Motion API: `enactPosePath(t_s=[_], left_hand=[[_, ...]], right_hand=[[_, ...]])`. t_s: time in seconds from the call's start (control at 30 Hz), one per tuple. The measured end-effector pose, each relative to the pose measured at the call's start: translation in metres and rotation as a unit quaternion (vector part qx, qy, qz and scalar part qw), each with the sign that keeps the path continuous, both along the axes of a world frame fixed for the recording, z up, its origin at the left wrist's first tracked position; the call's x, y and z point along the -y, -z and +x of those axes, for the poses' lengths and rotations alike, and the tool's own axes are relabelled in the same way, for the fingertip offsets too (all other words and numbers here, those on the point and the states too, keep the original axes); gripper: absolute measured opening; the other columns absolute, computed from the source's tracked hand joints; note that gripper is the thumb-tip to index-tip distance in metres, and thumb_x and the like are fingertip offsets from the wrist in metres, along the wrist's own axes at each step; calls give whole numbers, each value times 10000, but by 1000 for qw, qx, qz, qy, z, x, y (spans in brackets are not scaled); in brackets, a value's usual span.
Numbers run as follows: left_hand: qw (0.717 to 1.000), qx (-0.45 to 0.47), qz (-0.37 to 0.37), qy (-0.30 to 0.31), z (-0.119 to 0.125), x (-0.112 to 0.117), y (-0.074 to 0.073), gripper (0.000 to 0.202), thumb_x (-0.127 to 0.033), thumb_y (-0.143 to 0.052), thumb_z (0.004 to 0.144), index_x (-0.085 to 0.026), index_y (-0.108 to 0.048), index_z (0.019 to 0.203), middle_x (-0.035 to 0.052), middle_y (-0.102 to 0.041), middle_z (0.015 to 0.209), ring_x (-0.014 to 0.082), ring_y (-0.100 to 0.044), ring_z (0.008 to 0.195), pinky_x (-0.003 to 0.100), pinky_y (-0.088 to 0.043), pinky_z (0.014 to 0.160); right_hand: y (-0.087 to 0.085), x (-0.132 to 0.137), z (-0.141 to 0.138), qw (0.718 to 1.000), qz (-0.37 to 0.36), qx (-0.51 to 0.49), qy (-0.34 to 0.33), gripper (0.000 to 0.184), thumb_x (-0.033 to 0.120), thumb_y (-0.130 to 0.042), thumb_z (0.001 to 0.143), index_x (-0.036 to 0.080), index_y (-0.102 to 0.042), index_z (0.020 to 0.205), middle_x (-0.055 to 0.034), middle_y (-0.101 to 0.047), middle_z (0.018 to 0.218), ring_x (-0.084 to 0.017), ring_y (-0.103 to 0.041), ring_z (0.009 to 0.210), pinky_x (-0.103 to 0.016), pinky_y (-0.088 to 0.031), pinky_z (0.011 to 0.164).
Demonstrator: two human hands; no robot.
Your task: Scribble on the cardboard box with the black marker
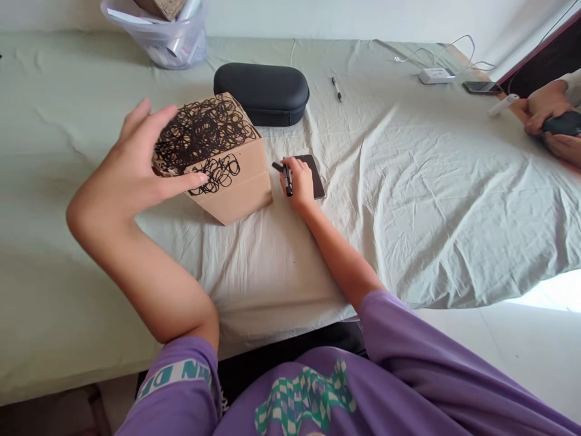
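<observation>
A brown cardboard box stands tilted toward me on the cloth-covered table, its top dense with black looping scribbles that run onto the near side. My left hand is at the box's left end, fingers spread, with the thumb against the scribbled near side. To the right of the box, my right hand is closed around a black marker, its tip pointing toward the box. Partly under that hand and beyond it lies a dark phone.
Behind the box sits a black zip case. A pen lies farther right. At the back are a filled clear plastic bin, a white adapter with cables and another phone. Another person's hands hold a dark object at far right.
</observation>
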State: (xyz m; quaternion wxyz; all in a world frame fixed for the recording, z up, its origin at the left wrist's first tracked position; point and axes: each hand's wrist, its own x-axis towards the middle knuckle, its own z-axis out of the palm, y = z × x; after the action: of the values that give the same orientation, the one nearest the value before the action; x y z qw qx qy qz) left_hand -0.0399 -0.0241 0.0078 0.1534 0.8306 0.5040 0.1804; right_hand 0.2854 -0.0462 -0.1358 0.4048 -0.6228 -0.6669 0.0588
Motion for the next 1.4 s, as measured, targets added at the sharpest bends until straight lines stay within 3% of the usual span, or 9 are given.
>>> enactPosePath(t_s=[0.1, 0.2, 0.3, 0.47, 0.67, 0.87, 1.0, 1.17, 1.4], left_hand=[[997, 37, 47, 49, 7, 0, -4, 1555, -848, -931, 392, -264, -324, 1699, 126, -136, 1816, 556, -134, 1654, 799, -166, 1303], [956, 135, 247, 86, 36, 18, -16, 1207, -856, -876, 574, -222, -571, 1555, 129, -475, 1655, 444, -430, 1556, 650, -380, 1276], [868, 335, 358, 81, 83, 53, -29, 699, -753, -709, 882, -187, -772, 1288, 49, -728, 978, 200, -758, 881, 402, -604, 848], [896, 390, 213, 18, 128, 101, -44, 102, -203, -745, 960, -206, -798, 1047, -5, -729, 738, 112, -667, 602, 272, -481, 517], [882, 447, 146, 25, 128, 97, -42, 154, -13, -709, 874, -150, -766, 916, -11, -740, 752, 84, -691, 597, 194, -518, 491], [942, 324, 86, -9, 127, 89, -31, 65, -145, -746, 916, -191, -733, 959, -20, -763, 806, 85, -683, 568, 178, -529, 505], [993, 88, -66, 30, 119, 87, -23, 183, -294, -766, 878, -264, -784, 1058, -12, -797, 808, 197, -765, 684, 331, -629, 715], [953, -235, -185, 38, 138, 84, 3, 419, -307, -753, 843, -265, -765, 1260, 59, -834, 1035, 319, -808, 979, 401, -636, 892], [942, -314, -114, 20, 125, 117, 54, 363, -199, -587, 942, -175, -709, 1283, 228, -711, 1284, 411, -770, 1014, 501, -629, 817]], right_hand=[[-30, 7, 3, 995, 83, -45, 22, 285, 311, -487, 1064, 206, -559, 1320, -123, -690, 1228, -231, -652, 1098, -411, -552, 1026], [-69, 25, -2, 978, 198, -70, 6, 317, 470, -486, 1072, 307, -556, 1335, -110, -688, 1275, -260, -685, 1141, -437, -577, 999], [-101, 48, -13, 927, 361, -63, -80, 257, 372, -583, 1041, 352, -595, 1296, -55, -730, 1208, -252, -737, 1077, -421, -610, 901], [-124, 67, -24, 874, 455, -46, -163, 424, 217, -691, 974, 356, -567, 1356, -30, -752, 1166, -207, -746, 1030, -370, -620, 844], [-136, 80, -37, 882, 377, -260, -112, 182, 323, -596, 1062, 354, -561, 1238, 0, -738, 1078, -193, -784, 998, -354, -633, 875], [-108, 57, -42, 892, 299, -332, -71, 236, 449, -600, 1041, 324, -513, 1221, -40, -731, 1063, -216, -747, 1032, -390, -622, 916], [-81, 31, -32, 908, 257, -331, -8, 305, 578, -524, 1030, 341, -457, 1210, -57, -705, 1065, -204, -707, 999, -383, -629, 887], [-70, 16, -24, 917, 244, -316, 12, 399, 676, -421, 1026, 329, -437, 1223, -66, -648, 1114, -217, -690, 1034, -407, -625, 838], [-87, 32, -22, 934, 150, -323, 18, 277, 503, -384, 1061, 328, -357, 1274, -103, -641, 1306, -222, -666, 1084, -401, -593, 941]])
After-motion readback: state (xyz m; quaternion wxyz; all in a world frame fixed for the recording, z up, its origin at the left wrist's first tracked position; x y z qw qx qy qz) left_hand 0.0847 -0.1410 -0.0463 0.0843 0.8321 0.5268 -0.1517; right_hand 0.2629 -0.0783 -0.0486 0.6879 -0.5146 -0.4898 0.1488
